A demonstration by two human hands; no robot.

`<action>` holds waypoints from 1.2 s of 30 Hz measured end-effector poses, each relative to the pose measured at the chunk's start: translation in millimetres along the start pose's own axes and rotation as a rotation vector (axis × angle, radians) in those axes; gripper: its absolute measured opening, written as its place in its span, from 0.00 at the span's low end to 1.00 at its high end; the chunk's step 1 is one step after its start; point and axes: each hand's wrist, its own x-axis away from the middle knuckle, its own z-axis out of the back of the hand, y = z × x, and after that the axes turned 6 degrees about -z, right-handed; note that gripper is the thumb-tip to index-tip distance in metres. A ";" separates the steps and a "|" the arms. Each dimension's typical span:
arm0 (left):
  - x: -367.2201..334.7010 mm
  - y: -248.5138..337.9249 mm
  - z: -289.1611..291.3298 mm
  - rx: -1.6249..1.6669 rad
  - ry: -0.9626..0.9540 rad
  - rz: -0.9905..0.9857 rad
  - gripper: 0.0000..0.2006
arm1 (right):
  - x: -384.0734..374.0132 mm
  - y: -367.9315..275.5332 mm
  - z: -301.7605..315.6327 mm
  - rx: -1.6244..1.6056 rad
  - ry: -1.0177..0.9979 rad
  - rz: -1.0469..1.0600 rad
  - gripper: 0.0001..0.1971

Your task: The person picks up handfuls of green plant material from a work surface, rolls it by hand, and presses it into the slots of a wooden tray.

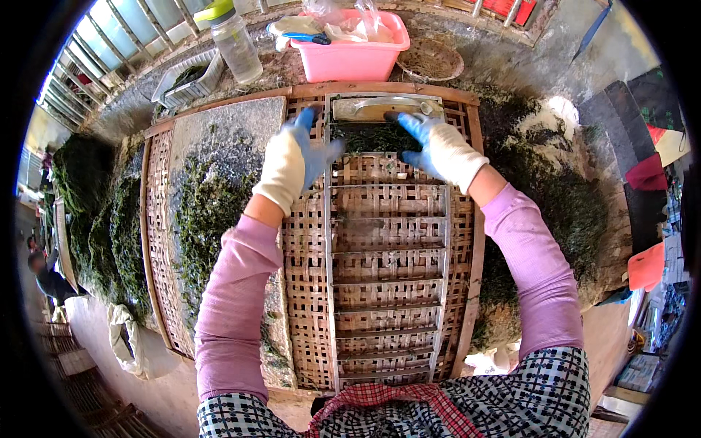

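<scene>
A ladder-like metal frame (330, 255) divided by crossbars lies on a woven bamboo mat (307, 292) edged with wood. Dark green, leafy shreds (369, 137) fill one compartment near its far end. Just beyond them rests a flat pressing board (343, 111) with a pale curved handle. My left hand (298, 155), in a white glove with blue coating, is beside the frame's left rail with fingers spread, holding nothing. My right hand (438, 144), gloved alike, stretches its fingers over the right end of the green shreds; whether the fingertips touch them I cannot tell.
On the left, a pale board (241, 120) carries loose green shreds. Larger green heaps lie left (91, 212) and right (555, 212). Behind are a pink tub (350, 62), a clear bottle (237, 51), a white basket (182, 84) and a round woven tray (431, 62).
</scene>
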 end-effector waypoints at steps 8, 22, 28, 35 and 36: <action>1.0 -36.1 -41.9 -0.383 -0.036 -0.074 0.20 | -19.0 -66.2 -42.0 0.124 0.200 0.172 0.38; -33.5 44.1 5.6 0.979 0.168 -0.231 0.16 | -50.9 -18.0 6.0 -1.674 -0.148 -0.021 0.19; -14.4 -8.8 -58.8 -0.345 0.083 -0.467 0.22 | 1.8 11.8 -9.2 0.165 0.044 0.129 0.40; -8.6 -52.0 -119.4 -0.174 0.581 -0.431 0.20 | -15.8 -8.7 -53.4 0.473 0.193 0.150 0.38; -8.9 -53.8 -122.2 -0.195 0.625 -0.431 0.21 | -23.9 -18.3 -60.9 0.460 0.223 0.196 0.34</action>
